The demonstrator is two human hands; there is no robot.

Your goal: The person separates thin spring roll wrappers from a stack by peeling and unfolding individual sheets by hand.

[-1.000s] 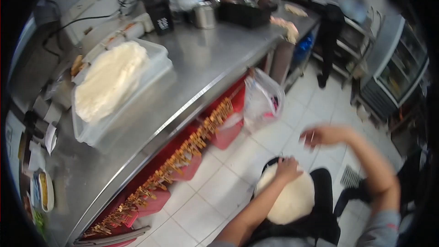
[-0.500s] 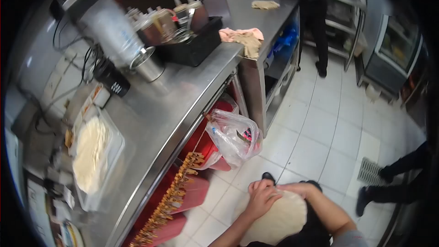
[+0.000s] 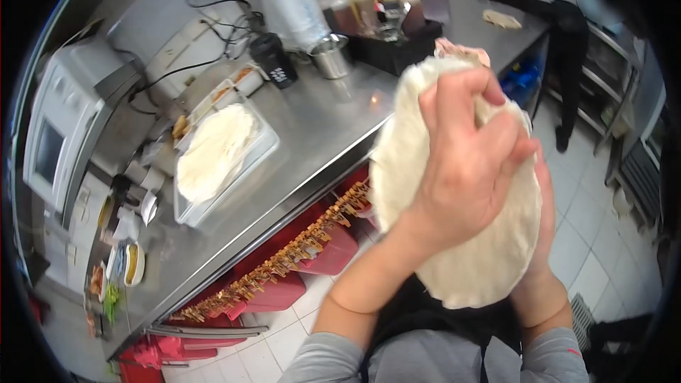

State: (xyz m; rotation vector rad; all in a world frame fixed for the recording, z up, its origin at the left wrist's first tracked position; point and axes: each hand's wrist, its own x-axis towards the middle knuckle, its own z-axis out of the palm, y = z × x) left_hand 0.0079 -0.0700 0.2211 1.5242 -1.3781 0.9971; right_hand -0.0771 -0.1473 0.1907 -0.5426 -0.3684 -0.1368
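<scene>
Raised in front of my body is a thin, pale round of flatbread dough point(image 3: 475, 262), hanging nearly upright. My left hand point(image 3: 468, 163) lies across its near face, fingers bent and gripping the dough near its upper right part. Along the right edge and behind the sheet, my right hand point(image 3: 545, 206) supports it; most of its fingers are hidden by the dough. On the steel counter to the left, more flattened dough point(image 3: 216, 152) lies in a clear plastic tray point(image 3: 266, 145).
A metal cup point(image 3: 330, 58), a black cup point(image 3: 273, 60) and a black bin of squeeze bottles point(image 3: 394, 53) stand along the counter point(image 3: 312, 128). Clothespins point(image 3: 284, 255) line its front edge above red bins point(image 3: 333, 252). Another person point(image 3: 560, 35) stands at the back right.
My hands and the dough have come up from low near my legs to chest height. The view has swung left, bringing in the white microwave-like appliance and more of the counter.
</scene>
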